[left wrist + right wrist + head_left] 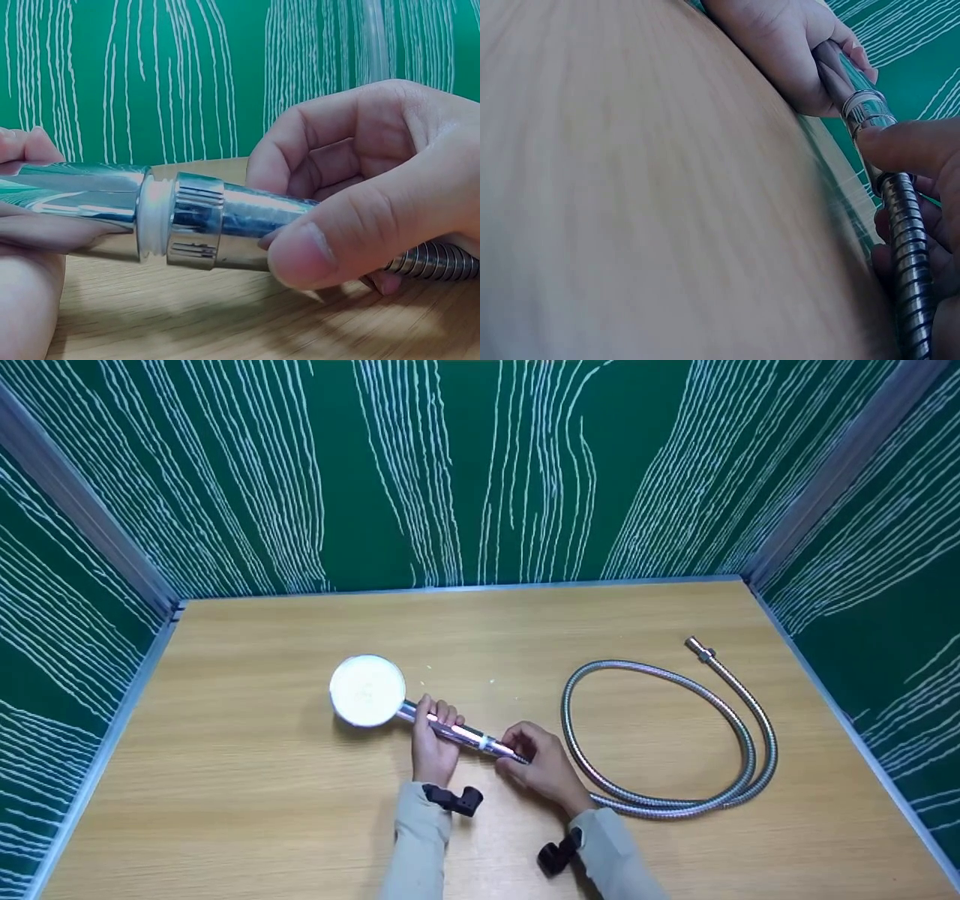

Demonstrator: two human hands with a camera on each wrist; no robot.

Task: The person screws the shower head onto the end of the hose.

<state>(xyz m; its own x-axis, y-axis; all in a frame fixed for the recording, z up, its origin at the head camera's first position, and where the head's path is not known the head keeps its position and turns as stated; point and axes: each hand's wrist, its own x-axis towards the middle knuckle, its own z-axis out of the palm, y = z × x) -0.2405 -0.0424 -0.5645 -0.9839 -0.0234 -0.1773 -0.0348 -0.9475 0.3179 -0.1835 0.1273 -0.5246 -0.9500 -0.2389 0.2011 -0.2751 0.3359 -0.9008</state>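
Observation:
A chrome shower head (367, 691) with a round white face is held at its handle by my left hand (436, 742). White threads (155, 217) show at the handle's end. Right against them sits the ribbed metal connector (196, 221) of a shower hose, in line with the handle. My right hand (541, 763) pinches this connector between thumb and fingers. From there the coiled metal hose (909, 262) runs back under the right palm. In the head view the hose (652, 665) loops over the table to the right.
The hose's other end (699, 648) lies loose at the right rear of the wooden table (247, 780). Green panels with white streaks (465, 472) stand along the back and sides. Black wrist mounts (556, 856) sit on both sleeves. A few small white specks lie behind the hands.

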